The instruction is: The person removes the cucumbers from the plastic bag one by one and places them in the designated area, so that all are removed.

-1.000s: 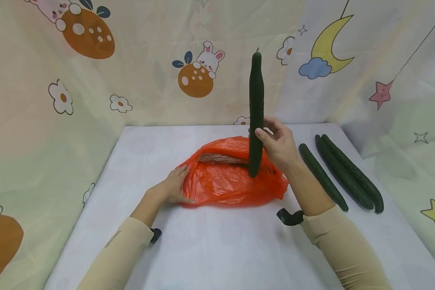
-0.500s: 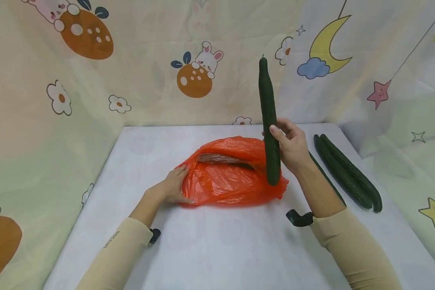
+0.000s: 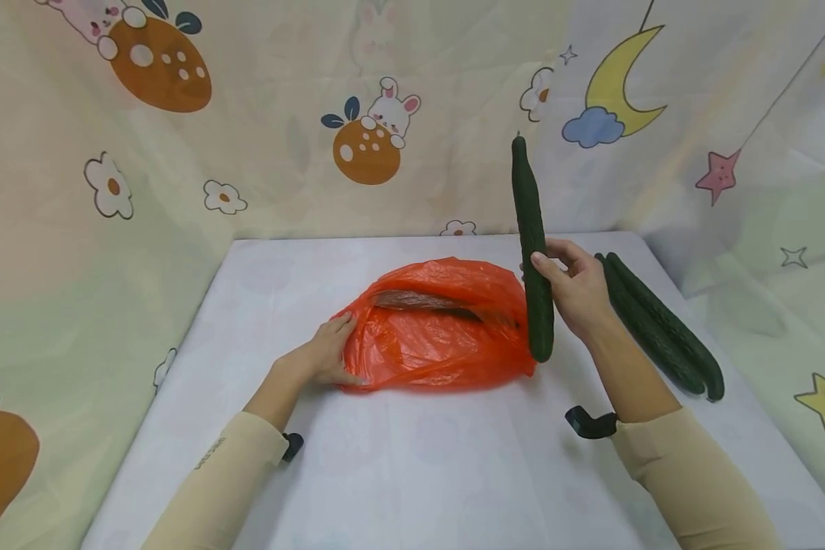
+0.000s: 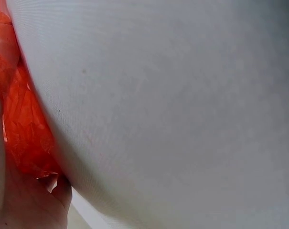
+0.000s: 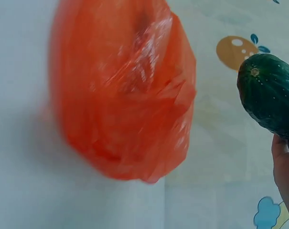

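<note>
My right hand [image 3: 576, 286] holds a long dark green cucumber [image 3: 532, 229] nearly upright, thumb on its near side. Its lower end overlaps the right end of an orange-red plastic bag [image 3: 436, 355]. In the right wrist view, the cucumber's blunt end [image 5: 261, 95] points toward the camera, with part of the hand [image 5: 286, 174] below it. My left hand [image 3: 326, 353] holds the bag's left end, thumb low and fingers higher up. The bag's mouth gapes upward, with something dark just inside. In the left wrist view, crinkled bag plastic [image 4: 25, 129] shows against the hand [image 4: 37, 202].
Two more cucumbers [image 3: 660, 328] lie side by side on the white-covered table [image 3: 426, 473], at the right. Another one beside them is hidden behind my right forearm. A printed cloth [image 3: 275, 99] hangs behind and along the sides.
My right hand has moved to the right and slightly down with the cucumber, from over the bag's mouth to its right end. The left hand has stayed at the bag.
</note>
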A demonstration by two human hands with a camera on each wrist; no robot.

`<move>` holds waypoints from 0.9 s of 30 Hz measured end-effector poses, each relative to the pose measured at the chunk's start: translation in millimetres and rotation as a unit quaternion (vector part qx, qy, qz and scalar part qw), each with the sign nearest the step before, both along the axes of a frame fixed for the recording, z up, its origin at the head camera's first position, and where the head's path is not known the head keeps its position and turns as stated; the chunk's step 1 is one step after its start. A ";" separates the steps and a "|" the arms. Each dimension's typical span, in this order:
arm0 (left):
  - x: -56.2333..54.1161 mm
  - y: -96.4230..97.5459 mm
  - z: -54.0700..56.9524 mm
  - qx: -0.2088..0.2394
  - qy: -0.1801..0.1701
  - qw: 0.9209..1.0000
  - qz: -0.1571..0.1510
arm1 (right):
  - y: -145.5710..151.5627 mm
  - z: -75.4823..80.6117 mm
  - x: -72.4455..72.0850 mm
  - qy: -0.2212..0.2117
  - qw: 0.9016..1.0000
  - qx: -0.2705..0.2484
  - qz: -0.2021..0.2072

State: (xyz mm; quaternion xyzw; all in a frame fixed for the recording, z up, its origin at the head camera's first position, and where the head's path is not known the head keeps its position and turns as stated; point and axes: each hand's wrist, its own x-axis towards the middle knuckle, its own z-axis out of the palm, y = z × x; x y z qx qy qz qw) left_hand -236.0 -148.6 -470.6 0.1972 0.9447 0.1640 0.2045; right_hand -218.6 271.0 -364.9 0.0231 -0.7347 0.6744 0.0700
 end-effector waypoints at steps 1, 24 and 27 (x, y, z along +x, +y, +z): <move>0.1 0.1 -0.3 -0.003 0.001 1.000 -0.001 | 3.2 -2.6 0.7 -0.006 1.000 0.020 -0.008; 1.6 2.2 0.6 -0.005 0.000 1.000 -0.005 | 84.4 -46.0 13.7 -0.105 0.951 0.286 -0.050; 1.3 2.2 1.5 -0.005 0.004 1.000 -0.007 | 94.3 -52.7 12.4 -0.112 0.940 0.319 -0.033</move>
